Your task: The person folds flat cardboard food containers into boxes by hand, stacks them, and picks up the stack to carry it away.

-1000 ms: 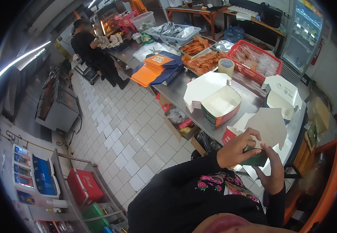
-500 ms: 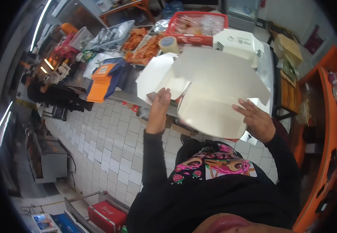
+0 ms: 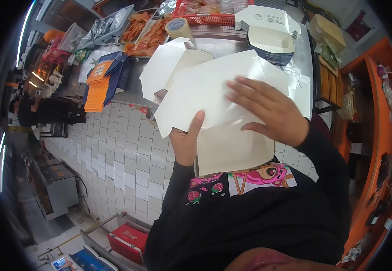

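A white paperboard takeout box (image 3: 209,90) is held in front of my body, its folding lid panel toward the table and its shallow tray part (image 3: 234,153) toward me. My left hand (image 3: 187,142) pinches the box's left side, thumb on top and fingers hidden underneath. Across the lid lies my right hand (image 3: 272,110), fingers stretched out and slightly blurred. Behind the held box, more white boxes (image 3: 164,67) stand nested at the left. An open box stack with dark outer sides (image 3: 272,58) stands at the right.
A roll of tape (image 3: 179,29), trays of orange-red food (image 3: 148,38) and a red basket (image 3: 209,18) line the metal table. Orange and blue packets (image 3: 101,86) lie at its left edge. Orange shelving (image 3: 381,131) rises on my right. A person in dark clothes (image 3: 38,108) stands far left.
The box has turned and come closer to my body, its lid panel now slanting across it. My left hand has closed on its edge; my right hand has moved left onto the lid.
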A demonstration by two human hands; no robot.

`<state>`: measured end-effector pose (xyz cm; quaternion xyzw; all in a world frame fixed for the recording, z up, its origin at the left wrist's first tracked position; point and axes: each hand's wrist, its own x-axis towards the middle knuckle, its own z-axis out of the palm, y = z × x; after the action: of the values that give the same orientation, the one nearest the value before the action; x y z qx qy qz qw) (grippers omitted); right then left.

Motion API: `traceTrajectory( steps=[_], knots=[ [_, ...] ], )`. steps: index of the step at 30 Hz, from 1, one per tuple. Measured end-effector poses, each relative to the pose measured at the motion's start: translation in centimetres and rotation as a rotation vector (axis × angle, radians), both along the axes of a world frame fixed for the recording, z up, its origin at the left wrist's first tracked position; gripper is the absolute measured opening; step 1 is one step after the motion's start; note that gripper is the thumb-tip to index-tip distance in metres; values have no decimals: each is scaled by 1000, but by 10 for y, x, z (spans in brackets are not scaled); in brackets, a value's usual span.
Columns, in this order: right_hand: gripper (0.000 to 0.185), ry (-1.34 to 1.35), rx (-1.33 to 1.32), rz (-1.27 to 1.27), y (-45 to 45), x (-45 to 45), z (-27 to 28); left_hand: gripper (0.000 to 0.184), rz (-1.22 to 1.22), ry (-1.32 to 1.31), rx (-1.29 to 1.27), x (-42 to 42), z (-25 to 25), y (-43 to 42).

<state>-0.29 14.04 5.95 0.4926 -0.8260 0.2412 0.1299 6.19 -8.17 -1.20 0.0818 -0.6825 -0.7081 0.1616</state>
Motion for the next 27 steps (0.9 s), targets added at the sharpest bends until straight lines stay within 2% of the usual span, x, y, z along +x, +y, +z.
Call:
traceTrajectory(
  steps=[2,4,5,6,8,10,12,14,16,17,19,20,21,22,24,25,27],
  knots=[
    [46,157,62,-86,-25,-8,-19,43,5,26,-4,-4,2,-9],
    [43,119,133,-35,-33,-25,-29,49,-46,-141,253,-12,-5,-27],
    [43,18,223,-41,-41,-34,-27,58,-43,-78,-44,-15,-14,-34],
    [43,-87,316,-45,-48,-42,-27,58,-39,-75,-42,-19,-21,-42],
    [46,-46,261,-14,-64,-65,-36,61,91,-59,-10,-28,-34,-59],
    [54,304,-55,10,-84,-90,-37,64,224,-38,24,-39,-40,-75],
    [59,475,-147,-375,-109,-116,-20,66,300,-30,49,-45,-30,-79],
    [70,454,-365,-410,-124,-150,-25,58,419,191,239,-49,-4,-73],
    [67,-339,-480,-398,-134,-173,-24,59,287,194,56,-50,-23,-83],
    [67,-336,-478,-393,-136,-191,-29,60,184,215,-48,-53,-28,-86],
    [52,-240,-190,-291,-137,-228,-53,64,-43,221,-359,-59,-41,-93],
    [52,-237,-187,-288,-138,-244,-66,66,-110,198,-587,-62,-49,-95],
    [53,-323,-79,-206,-140,-258,-81,59,-128,168,-925,-62,-58,-94],
    [55,-411,31,-126,-141,-267,-95,59,-127,169,-922,-63,-74,-96],
    [66,-463,226,-98,-145,-273,-115,50,-175,202,-1183,-62,-97,-98],
    [65,-377,394,-155,-146,-273,-123,43,-129,226,-1224,-62,-102,-98],
    [63,-325,407,-184,-145,-276,-139,39,-100,249,-1214,-66,-110,-99]
  ],
)
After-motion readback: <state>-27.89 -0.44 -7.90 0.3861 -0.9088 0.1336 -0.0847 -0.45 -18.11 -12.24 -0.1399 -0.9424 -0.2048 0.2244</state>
